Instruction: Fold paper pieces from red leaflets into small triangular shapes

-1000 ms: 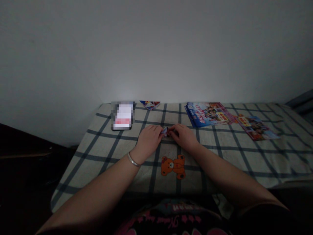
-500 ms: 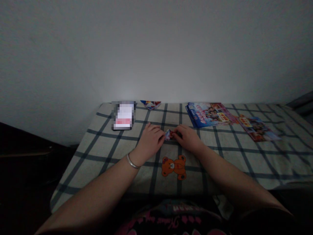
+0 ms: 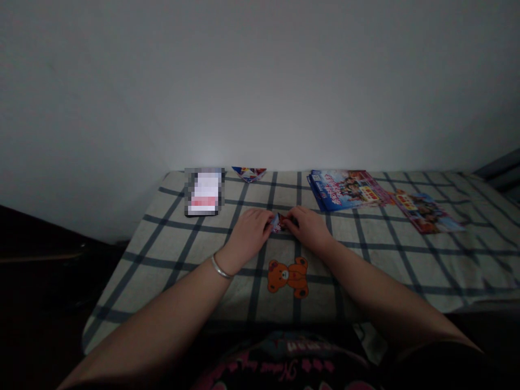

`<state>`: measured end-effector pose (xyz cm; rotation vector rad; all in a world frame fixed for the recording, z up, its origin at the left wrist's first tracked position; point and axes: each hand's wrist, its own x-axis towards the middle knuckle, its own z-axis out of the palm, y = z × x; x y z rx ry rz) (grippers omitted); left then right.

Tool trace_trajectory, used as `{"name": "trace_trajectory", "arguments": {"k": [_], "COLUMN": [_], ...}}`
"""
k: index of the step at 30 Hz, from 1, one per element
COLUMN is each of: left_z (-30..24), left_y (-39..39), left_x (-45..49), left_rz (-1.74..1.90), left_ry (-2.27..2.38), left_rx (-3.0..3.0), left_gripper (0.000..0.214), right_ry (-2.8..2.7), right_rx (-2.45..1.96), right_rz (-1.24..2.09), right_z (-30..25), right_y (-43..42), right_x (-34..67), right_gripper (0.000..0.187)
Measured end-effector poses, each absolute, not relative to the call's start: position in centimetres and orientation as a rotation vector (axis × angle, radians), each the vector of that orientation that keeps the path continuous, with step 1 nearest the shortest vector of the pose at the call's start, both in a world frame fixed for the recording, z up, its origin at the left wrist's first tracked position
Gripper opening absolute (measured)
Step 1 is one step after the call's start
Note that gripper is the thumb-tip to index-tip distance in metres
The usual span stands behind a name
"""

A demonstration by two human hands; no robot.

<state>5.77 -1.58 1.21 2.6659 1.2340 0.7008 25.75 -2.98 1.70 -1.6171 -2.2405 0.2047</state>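
Note:
Both my hands meet at the middle of a checked cloth (image 3: 170,244) spread over a table. My left hand (image 3: 247,234), with a silver bangle on the wrist, pinches one end of a small folded coloured paper piece (image 3: 277,221). My right hand (image 3: 311,229) pinches its other end. The piece lies low on the cloth between my fingertips, mostly covered by them. An orange bear print (image 3: 289,276) sits on the cloth just below my hands.
A lit phone (image 3: 204,191) lies at the back left. Beside it a small folded coloured paper (image 3: 248,173) rests by the wall. A blue printed sheet (image 3: 345,189) and a red-blue one (image 3: 424,211) lie at the back right.
My fingers have shifted slightly on the small paper piece, and the hands have drawn a little closer together. Nothing else has moved.

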Motion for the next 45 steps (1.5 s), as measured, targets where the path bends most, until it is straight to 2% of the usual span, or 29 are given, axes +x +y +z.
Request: {"name": "trace_trajectory", "arguments": {"k": [14,36,40,45], "left_z": [1.23,1.39,1.49,1.32], "left_y": [-1.75,-2.11,-2.11,-1.93], "left_x": [5.83,5.86,5.94,5.86], "left_rz": [0.631,0.543,0.52,0.526], "left_ry": [1.213,1.225,1.253,1.251], "left_rx": [2.769,2.845,2.847,2.8], "left_gripper": [0.02,0.022,0.022,0.021], "right_ry": [-2.25,-2.24,-2.245,-2.343], "right_rx": [-1.7,-1.6,-1.585,-1.489], "right_rz": [0.159,0.162,0.172,0.124], "right_z": [1.63,1.43,1.62,1.74], "right_y": [-2.58,-2.68,-2.86,-3.28], "right_x": [25.31,25.45,25.43,25.62], "right_gripper": [0.009,0.01,0.015,0.03]}}
